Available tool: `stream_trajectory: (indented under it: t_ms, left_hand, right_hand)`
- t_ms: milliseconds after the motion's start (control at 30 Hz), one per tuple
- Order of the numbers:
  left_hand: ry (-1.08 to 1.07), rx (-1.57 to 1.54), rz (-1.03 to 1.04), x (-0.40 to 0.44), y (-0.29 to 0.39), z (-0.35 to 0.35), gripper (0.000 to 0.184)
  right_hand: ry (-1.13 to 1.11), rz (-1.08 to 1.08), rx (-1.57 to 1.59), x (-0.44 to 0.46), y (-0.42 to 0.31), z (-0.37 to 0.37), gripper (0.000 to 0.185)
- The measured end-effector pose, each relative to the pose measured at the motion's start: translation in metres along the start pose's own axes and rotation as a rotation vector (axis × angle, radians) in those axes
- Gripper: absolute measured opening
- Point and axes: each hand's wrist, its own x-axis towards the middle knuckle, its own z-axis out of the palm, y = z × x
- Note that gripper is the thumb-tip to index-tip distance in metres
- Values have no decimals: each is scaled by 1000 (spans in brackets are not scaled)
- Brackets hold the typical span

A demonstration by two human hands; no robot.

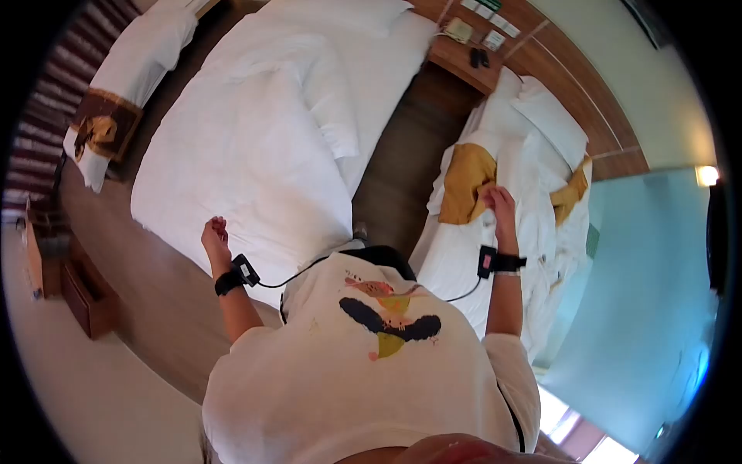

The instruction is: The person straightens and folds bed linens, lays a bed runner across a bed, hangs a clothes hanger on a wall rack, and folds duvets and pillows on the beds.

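Observation:
My left hand [216,231] is over the near left part of the large white bed [255,139], its fingers curled in and nothing visible in them. On the right, my right hand [499,203] has its fingers bent against the edge of a mustard-yellow cloth [465,184], which appears pinched there. That cloth lies spread on the narrower white bed [442,246], over rumpled bedding. Farther right on the same bed is another mustard-yellow piece [570,198]. Each wrist wears a black strap with a small box and a cable.
A dark floor gap [402,139] runs between the two beds. At its far end stands a wooden nightstand [464,63] with a telephone [458,30]. A frosted glass panel [634,286] rises at right. An open wooden drawer [86,298] is at left.

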Motion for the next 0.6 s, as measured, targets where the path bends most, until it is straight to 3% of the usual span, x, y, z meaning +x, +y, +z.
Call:
stream_trajectory:
  t_ms: [167,233,300,333,367,433,533,600]
  left_hand:
    - [134,-199,11,-5,9,28,12]
    - [184,-131,157,12,-7,27,14]
    - [320,-129,46,24,-10,38,15]
    - [344,-162,35,26,-23,46,15]
    - [297,-205,12,32,-22,4,14]
    - [235,-154,-193,34,-26,0,14]
    - [293,-113,-227,24,-25,-3,16]
    - [375,-133,-254,14,-36,-24,17]
  right_hand:
    - [-317,9,107,120,4,102,12]
    - [-458,122,130,146,30,150,11]
    - [-559,326,-107,172,52,202,13]
    - [-608,217,-301,193,89,225,13]
    - [-618,93,-509,162,106,265,14]
    - [-542,486,-128,135,75,329,14]
    - [-564,481,-384,173,123,420,12]
    - [-561,446,-464,187,171,470,23]
